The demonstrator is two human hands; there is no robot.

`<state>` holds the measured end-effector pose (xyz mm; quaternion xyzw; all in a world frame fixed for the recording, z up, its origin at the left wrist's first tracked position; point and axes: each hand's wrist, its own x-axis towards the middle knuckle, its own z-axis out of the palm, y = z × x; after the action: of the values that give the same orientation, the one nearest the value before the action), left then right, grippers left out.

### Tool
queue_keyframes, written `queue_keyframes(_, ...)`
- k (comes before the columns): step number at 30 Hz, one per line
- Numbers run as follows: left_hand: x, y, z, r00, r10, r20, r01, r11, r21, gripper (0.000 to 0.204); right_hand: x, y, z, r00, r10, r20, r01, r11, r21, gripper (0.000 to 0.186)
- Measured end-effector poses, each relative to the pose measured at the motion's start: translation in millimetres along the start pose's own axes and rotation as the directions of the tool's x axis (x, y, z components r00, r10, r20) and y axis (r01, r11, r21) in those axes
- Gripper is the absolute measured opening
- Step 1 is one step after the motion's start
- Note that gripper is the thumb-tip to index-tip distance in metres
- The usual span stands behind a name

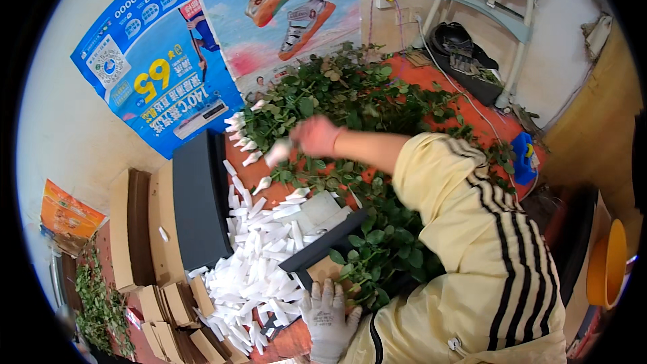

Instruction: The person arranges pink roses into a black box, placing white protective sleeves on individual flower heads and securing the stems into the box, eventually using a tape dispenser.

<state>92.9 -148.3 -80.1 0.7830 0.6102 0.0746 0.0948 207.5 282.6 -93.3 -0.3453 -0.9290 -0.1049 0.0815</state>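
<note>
My right hand [315, 137], in a pinkish glove, reaches across the table and is smeared by motion. It appears closed on a rose whose white-sleeved bud [278, 153] sticks out to its left, blurred too. Behind it lies a heap of leafy green rose stems [330, 84], with several white-sleeved buds [246, 143] lined up at its left end. My left hand [330, 320], in a whitish glove, rests with fingers stretched out at the near edge, beside green leaves [384, 256] and a pile of white sleeves [259, 256].
A dark board [201, 202] stands left of the sleeves, next to cardboard pieces [131, 229]. A dark bar [323, 239] crosses the near middle. At right are a blue tape dispenser [524, 157] and a yellow round container [606, 263]. A high chair [485, 7] stands behind the red tabletop [472, 118].
</note>
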Motion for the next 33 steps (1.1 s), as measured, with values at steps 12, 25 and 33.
queue_keyframes(12, 0, 5, -6, 0.994, -0.001, -0.105, -0.008, 0.996, -0.09, 0.064, -176, 154, -382, 0.193, 0.184, -0.964, -0.243, 0.961, 0.135, 0.031)
queue_keyframes(25, -10, 5, 6, 0.996, 0.004, -0.088, -0.011, 0.997, -0.081, 0.057, -219, -173, -98, 0.876, -0.463, 0.136, 0.474, 0.878, -0.061, 0.039)
queue_keyframes(33, -11, 3, 5, 0.995, -0.027, -0.097, 0.009, 0.983, -0.185, 0.054, -223, -169, -64, 0.889, -0.362, 0.282, 0.328, 0.931, 0.161, 0.049)
